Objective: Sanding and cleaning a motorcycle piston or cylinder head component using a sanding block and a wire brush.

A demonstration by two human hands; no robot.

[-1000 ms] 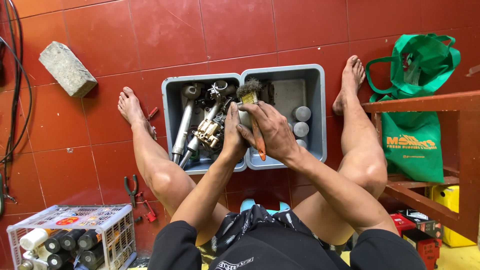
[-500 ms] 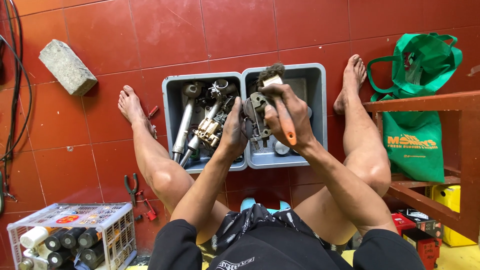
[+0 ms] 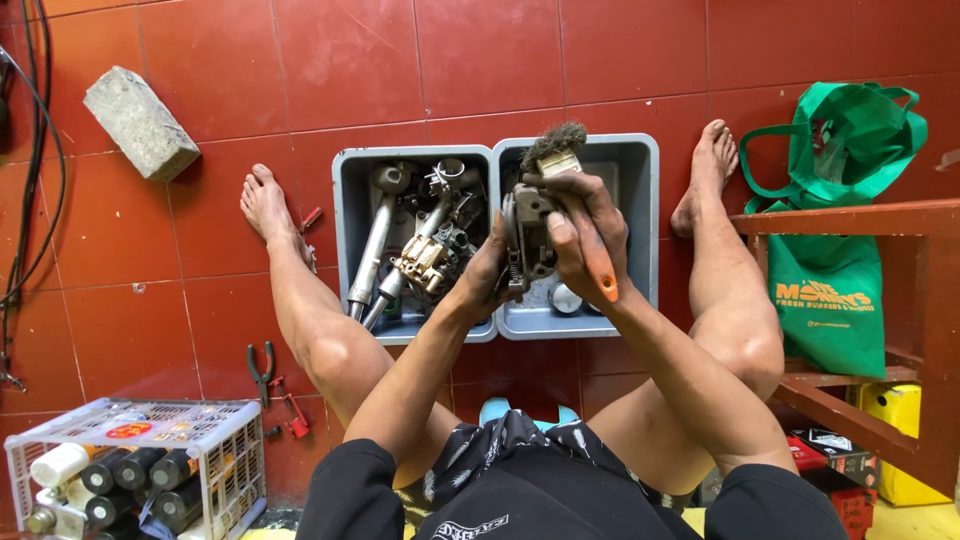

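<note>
Head view looked down on the right hand, which was closed around a brush with an orange handle and dark, worn bristles, the bristle end pointing away from the person and the handle tip sticking out below the fingers. The left hand was cupped shut on a grey metal engine part, held upright between both hands and touching the brush. Both hands hovered over two grey plastic tubs set side by side on the red tile floor. The left tub was full of metal parts, tubes and brass-coloured fittings; the right tub held a few small round pieces. Bare feet rested on either side of the tubs. Further out, a green cloth bag with an orange and white printed label hung at the right by a wooden frame. A white wire basket of spray cans, one bearing a round red label, stood at lower left, with pliers nearby and a grey brick at upper left.
</note>
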